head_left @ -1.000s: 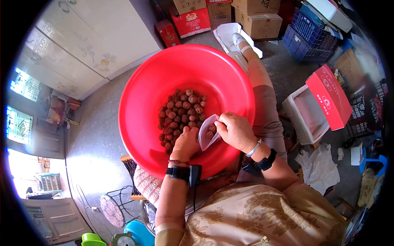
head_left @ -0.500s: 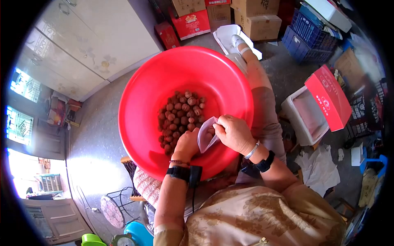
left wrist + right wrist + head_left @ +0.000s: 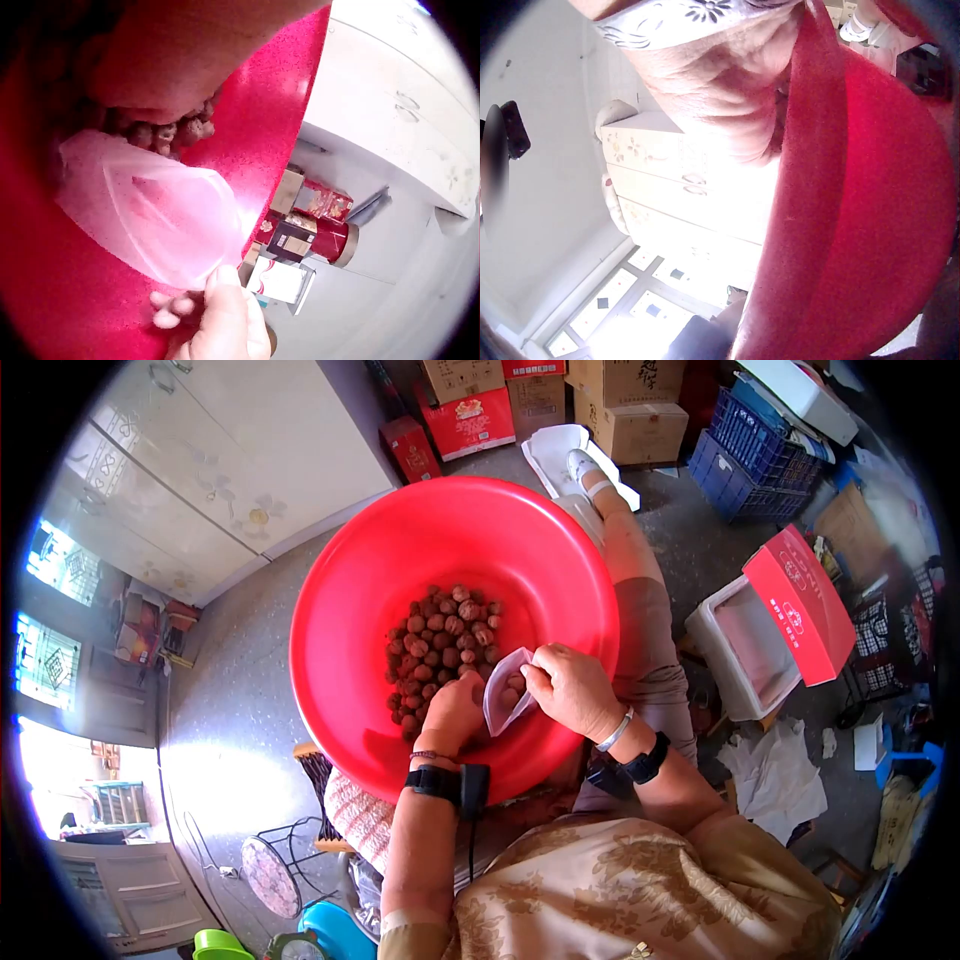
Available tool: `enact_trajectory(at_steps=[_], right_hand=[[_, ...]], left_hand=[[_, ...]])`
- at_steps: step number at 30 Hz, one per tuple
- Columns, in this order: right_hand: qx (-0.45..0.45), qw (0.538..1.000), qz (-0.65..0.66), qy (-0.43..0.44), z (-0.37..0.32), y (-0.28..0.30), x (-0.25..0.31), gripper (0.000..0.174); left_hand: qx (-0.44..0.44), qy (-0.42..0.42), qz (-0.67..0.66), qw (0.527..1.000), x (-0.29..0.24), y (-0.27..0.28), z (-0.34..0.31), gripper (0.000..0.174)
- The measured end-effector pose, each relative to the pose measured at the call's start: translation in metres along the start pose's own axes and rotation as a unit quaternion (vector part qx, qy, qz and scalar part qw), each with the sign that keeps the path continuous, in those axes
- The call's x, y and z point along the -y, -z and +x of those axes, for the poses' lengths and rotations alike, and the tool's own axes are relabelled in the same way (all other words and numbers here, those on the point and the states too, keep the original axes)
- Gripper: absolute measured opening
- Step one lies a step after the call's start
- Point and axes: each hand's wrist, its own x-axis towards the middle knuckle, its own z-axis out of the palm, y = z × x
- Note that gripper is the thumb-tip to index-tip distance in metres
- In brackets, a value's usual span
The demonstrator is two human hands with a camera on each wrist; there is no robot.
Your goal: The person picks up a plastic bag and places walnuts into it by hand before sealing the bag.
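A red plastic basin [image 3: 560, 550] holds a heap of brown walnuts [image 3: 437, 642]. My right hand [image 3: 575, 688] pinches the upper edge of a translucent pinkish-white bag [image 3: 497, 710] near the basin's right side. The bag's mouth is spread and several walnuts [image 3: 513, 690] show inside it. In the left wrist view the bag [image 3: 161, 210] hangs from the right thumb and fingers. My left hand [image 3: 452, 710] reaches down at the near edge of the heap, just left of the bag. Its fingertips are hidden, so I cannot tell whether it grips walnuts.
The basin sits between the person's legs. At the right stand a white foam box [image 3: 735, 650] with a red lid [image 3: 800, 605] and blue crates [image 3: 750, 475]. Cardboard boxes [image 3: 640, 430] are stacked behind, a pale cabinet [image 3: 230, 460] stands left, and a round stool [image 3: 270, 875] lies lower left.
My left hand has shifted slightly among the near walnuts. My right hand keeps its pinch on the bag in nearly the same place.
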Motion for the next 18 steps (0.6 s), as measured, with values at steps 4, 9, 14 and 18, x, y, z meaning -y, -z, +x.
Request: enact_trajectory(at_steps=[4,9,14,18], right_hand=[[0.0,1.0,0.004,-0.002,0.001,0.0,-0.001,0.022],[-0.001,1.0,0.001,0.007,0.003,0.001,-0.001,0.023],[0.008,1.0,-0.004,0.001,0.002,0.001,-0.001,0.023],[-0.001,1.0,0.002,-0.001,0.003,-0.001,-0.004,0.023]], left_hand=[[-0.07,0.042,-0.102,0.991,0.001,0.008,0.004,0.03],[-0.074,0.109,-0.381,0.915,-0.015,0.034,0.0,0.032],[-0.059,0.083,-0.676,0.729,-0.027,0.055,-0.01,0.018],[-0.024,0.036,-0.792,0.608,-0.015,0.053,-0.007,0.021]])
